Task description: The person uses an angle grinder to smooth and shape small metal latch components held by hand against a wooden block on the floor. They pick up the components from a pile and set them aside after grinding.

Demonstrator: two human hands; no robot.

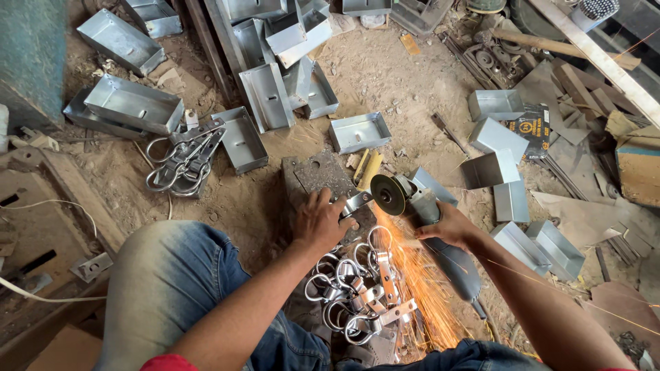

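My left hand (320,221) presses a small metal clamp piece (355,202) down on a dark steel block (317,173) on the dirt floor. My right hand (448,227) grips a grey angle grinder (440,237). Its disc (388,194) touches the end of the clamp piece, and orange sparks (419,288) spray down toward me. A pile of similar metal ring clamps (357,292) lies between my knees, right under the sparks.
A second bunch of ring clamps (182,161) lies to the left. Several open sheet-metal boxes (357,132) are scattered about the floor, with more (134,103) at the left and others (543,247) at the right. Scrap wood and metal (591,103) crowd the right side.
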